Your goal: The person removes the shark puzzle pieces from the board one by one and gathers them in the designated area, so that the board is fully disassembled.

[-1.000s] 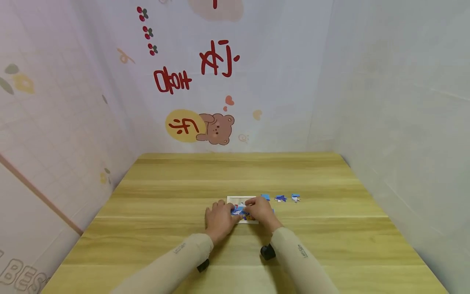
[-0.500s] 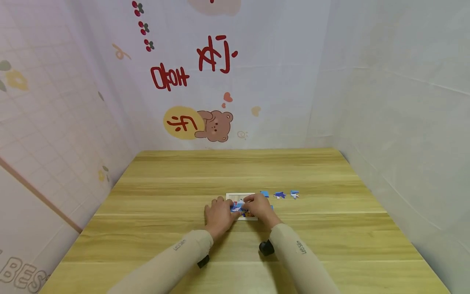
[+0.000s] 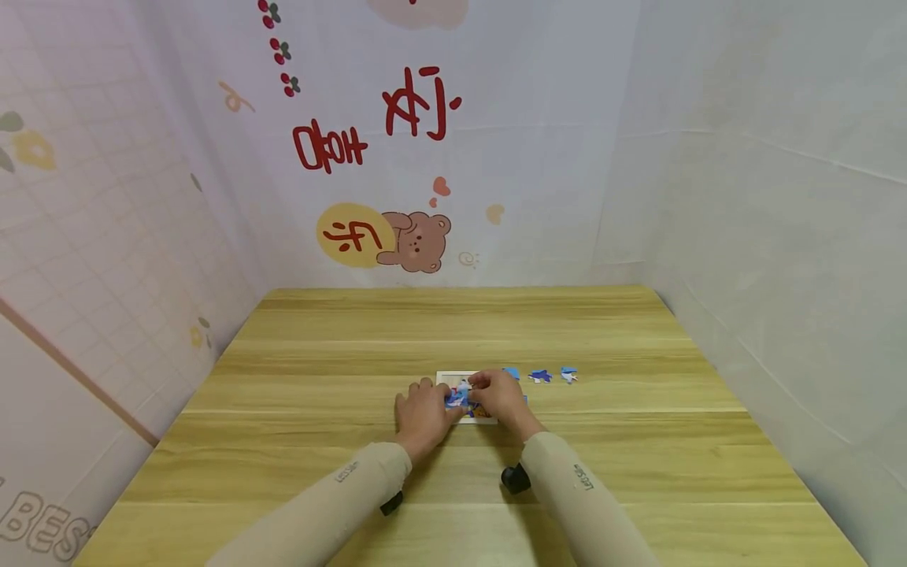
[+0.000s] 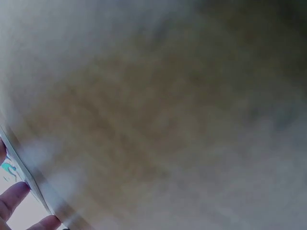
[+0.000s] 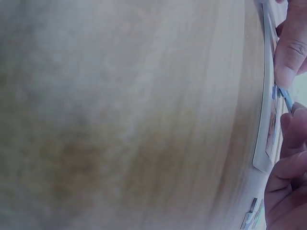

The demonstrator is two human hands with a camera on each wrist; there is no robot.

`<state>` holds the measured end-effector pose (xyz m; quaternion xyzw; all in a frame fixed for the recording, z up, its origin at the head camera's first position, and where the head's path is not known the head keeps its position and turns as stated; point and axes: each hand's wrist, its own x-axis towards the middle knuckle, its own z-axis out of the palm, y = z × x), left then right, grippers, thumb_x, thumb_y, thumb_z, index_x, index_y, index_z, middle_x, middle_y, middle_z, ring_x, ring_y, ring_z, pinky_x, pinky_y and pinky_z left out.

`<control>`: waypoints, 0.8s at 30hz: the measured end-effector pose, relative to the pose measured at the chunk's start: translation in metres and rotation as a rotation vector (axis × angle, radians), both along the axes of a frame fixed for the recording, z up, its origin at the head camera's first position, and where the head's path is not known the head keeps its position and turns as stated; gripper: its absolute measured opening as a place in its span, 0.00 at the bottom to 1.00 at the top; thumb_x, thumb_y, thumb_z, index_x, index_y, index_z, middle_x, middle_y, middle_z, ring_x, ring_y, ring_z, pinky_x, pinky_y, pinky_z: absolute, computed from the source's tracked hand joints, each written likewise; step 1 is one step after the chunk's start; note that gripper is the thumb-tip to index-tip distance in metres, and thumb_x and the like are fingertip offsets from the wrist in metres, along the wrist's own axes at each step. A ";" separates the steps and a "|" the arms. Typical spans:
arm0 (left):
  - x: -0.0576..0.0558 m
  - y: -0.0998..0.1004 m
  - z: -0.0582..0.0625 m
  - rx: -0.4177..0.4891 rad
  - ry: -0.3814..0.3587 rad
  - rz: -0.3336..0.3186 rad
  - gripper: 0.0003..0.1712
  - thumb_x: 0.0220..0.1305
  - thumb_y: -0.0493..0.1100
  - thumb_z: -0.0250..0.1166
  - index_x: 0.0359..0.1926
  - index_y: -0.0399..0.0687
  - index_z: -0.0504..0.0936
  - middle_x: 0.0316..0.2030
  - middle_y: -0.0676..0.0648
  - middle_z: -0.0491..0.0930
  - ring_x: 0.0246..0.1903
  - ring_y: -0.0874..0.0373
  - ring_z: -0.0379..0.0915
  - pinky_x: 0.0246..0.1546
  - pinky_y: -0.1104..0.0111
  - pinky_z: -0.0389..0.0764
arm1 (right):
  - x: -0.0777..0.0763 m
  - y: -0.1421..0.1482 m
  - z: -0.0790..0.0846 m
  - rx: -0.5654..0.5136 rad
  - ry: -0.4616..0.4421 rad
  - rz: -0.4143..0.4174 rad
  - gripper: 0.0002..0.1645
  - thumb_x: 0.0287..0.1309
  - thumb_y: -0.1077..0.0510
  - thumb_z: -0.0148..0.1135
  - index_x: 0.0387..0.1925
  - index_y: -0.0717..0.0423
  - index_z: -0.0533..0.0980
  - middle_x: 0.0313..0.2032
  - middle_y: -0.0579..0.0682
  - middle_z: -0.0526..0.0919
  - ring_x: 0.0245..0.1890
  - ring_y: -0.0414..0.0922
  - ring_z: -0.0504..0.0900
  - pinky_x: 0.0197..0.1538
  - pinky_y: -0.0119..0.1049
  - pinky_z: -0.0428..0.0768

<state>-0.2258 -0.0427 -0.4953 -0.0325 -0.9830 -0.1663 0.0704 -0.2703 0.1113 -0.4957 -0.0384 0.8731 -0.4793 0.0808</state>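
A small jigsaw puzzle in a white-edged tray lies on the table between the hands, partly filled with blue and orange pieces. My left hand rests at its left side; the right wrist view shows that thumb pressing down inside the tray. Left fingertips touch the tray's border in the left wrist view. My right hand pinches a thin blue puzzle piece, tilted beside the left thumb. Fingers cover much of the picture.
Behind and right of the tray lie a light-blue piece, a dark-blue piece and a blue-and-white piece. Another blue bit shows beside the right wrist. The wooden table meets curtained walls at the back and sides.
The right fingers have shifted slightly with the pinched piece over the tray. My left hand stays where it was. The head view has tilted a little.
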 end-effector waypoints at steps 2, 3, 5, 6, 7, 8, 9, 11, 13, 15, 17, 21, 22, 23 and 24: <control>0.001 0.000 0.001 0.000 -0.003 -0.001 0.25 0.56 0.62 0.72 0.46 0.50 0.86 0.37 0.47 0.75 0.40 0.47 0.72 0.44 0.47 0.69 | 0.001 0.000 0.001 -0.006 0.004 -0.006 0.09 0.60 0.64 0.66 0.43 0.58 0.83 0.36 0.48 0.84 0.29 0.42 0.79 0.32 0.35 0.78; 0.002 0.000 0.002 0.000 -0.008 -0.003 0.25 0.56 0.62 0.72 0.46 0.50 0.86 0.37 0.47 0.75 0.40 0.47 0.72 0.44 0.47 0.69 | 0.001 0.001 0.001 -0.009 0.008 -0.007 0.09 0.60 0.64 0.66 0.43 0.58 0.83 0.35 0.48 0.84 0.28 0.42 0.79 0.31 0.35 0.78; 0.003 0.000 0.002 -0.001 -0.016 -0.007 0.25 0.56 0.62 0.72 0.46 0.50 0.86 0.37 0.47 0.75 0.40 0.48 0.72 0.44 0.47 0.69 | 0.003 0.002 0.002 -0.021 0.011 -0.016 0.08 0.60 0.65 0.66 0.41 0.58 0.83 0.34 0.48 0.83 0.26 0.41 0.78 0.29 0.33 0.76; 0.003 0.000 0.002 0.001 -0.020 -0.010 0.24 0.56 0.61 0.72 0.46 0.51 0.86 0.37 0.47 0.75 0.40 0.48 0.71 0.44 0.47 0.69 | 0.004 0.002 0.002 -0.034 0.012 -0.018 0.08 0.60 0.65 0.66 0.41 0.59 0.83 0.33 0.48 0.83 0.26 0.42 0.78 0.28 0.33 0.76; 0.003 0.000 0.002 0.002 -0.023 -0.012 0.24 0.56 0.61 0.72 0.45 0.51 0.86 0.36 0.47 0.75 0.40 0.48 0.71 0.43 0.47 0.69 | 0.005 0.003 0.003 -0.046 0.010 -0.020 0.08 0.60 0.65 0.65 0.41 0.59 0.83 0.33 0.48 0.83 0.25 0.43 0.78 0.27 0.33 0.75; 0.004 0.000 0.002 0.002 -0.028 -0.014 0.24 0.56 0.61 0.72 0.45 0.51 0.86 0.36 0.48 0.75 0.40 0.48 0.71 0.43 0.47 0.69 | 0.005 0.004 0.004 -0.060 0.008 -0.023 0.08 0.60 0.65 0.65 0.42 0.60 0.83 0.33 0.49 0.83 0.25 0.43 0.79 0.27 0.33 0.75; 0.004 0.000 0.002 0.002 -0.030 -0.015 0.24 0.56 0.61 0.72 0.45 0.51 0.86 0.36 0.48 0.75 0.40 0.48 0.71 0.43 0.47 0.69 | 0.006 0.005 0.005 -0.083 -0.001 -0.029 0.08 0.61 0.65 0.64 0.42 0.60 0.83 0.33 0.49 0.83 0.24 0.44 0.79 0.27 0.33 0.75; 0.005 -0.001 0.001 0.002 -0.029 -0.017 0.23 0.56 0.61 0.72 0.45 0.51 0.85 0.36 0.48 0.75 0.40 0.48 0.71 0.43 0.47 0.70 | 0.006 0.008 0.008 -0.125 -0.014 -0.042 0.09 0.62 0.65 0.63 0.43 0.61 0.82 0.34 0.51 0.84 0.24 0.46 0.79 0.28 0.34 0.76; 0.004 -0.001 0.001 0.000 -0.027 -0.015 0.24 0.57 0.61 0.72 0.45 0.51 0.85 0.37 0.47 0.75 0.40 0.48 0.71 0.44 0.47 0.70 | 0.006 0.012 0.010 -0.154 -0.016 -0.059 0.10 0.63 0.65 0.63 0.45 0.62 0.82 0.35 0.52 0.84 0.26 0.47 0.80 0.31 0.36 0.78; 0.003 -0.002 0.001 -0.001 -0.025 -0.010 0.24 0.56 0.62 0.72 0.46 0.51 0.85 0.38 0.47 0.76 0.41 0.48 0.71 0.45 0.47 0.69 | 0.005 0.018 0.012 -0.172 -0.016 -0.085 0.10 0.63 0.64 0.63 0.46 0.62 0.82 0.37 0.52 0.84 0.27 0.48 0.80 0.34 0.39 0.79; 0.002 -0.003 0.000 -0.001 -0.025 -0.010 0.25 0.56 0.62 0.72 0.47 0.51 0.86 0.38 0.47 0.76 0.42 0.48 0.71 0.45 0.48 0.69 | 0.005 0.025 0.014 -0.177 -0.021 -0.113 0.11 0.64 0.63 0.63 0.47 0.61 0.82 0.38 0.52 0.84 0.29 0.48 0.80 0.36 0.41 0.79; 0.001 -0.004 0.000 -0.005 -0.027 -0.010 0.26 0.55 0.63 0.72 0.47 0.51 0.85 0.37 0.47 0.75 0.41 0.48 0.71 0.45 0.48 0.69 | 0.005 0.044 0.017 -0.184 -0.044 -0.160 0.11 0.64 0.63 0.63 0.47 0.60 0.81 0.40 0.53 0.83 0.31 0.49 0.81 0.38 0.42 0.79; 0.002 -0.004 0.000 -0.006 -0.027 -0.011 0.26 0.55 0.63 0.72 0.47 0.51 0.85 0.37 0.47 0.75 0.41 0.48 0.71 0.45 0.48 0.69 | 0.006 0.050 0.017 -0.184 -0.047 -0.165 0.12 0.64 0.63 0.63 0.48 0.61 0.81 0.40 0.54 0.83 0.31 0.50 0.81 0.38 0.43 0.79; 0.002 -0.004 0.000 -0.007 -0.028 -0.009 0.26 0.55 0.63 0.72 0.47 0.51 0.85 0.37 0.48 0.75 0.41 0.49 0.71 0.45 0.48 0.69 | 0.007 0.056 0.018 -0.180 -0.049 -0.173 0.12 0.64 0.63 0.63 0.48 0.61 0.81 0.40 0.54 0.83 0.31 0.50 0.81 0.38 0.43 0.79; 0.002 -0.004 0.000 -0.009 -0.027 -0.009 0.26 0.55 0.63 0.72 0.47 0.51 0.85 0.37 0.48 0.75 0.41 0.49 0.71 0.46 0.47 0.69 | 0.007 0.063 0.019 -0.181 -0.051 -0.179 0.12 0.64 0.63 0.62 0.48 0.62 0.80 0.41 0.54 0.83 0.31 0.49 0.81 0.39 0.43 0.79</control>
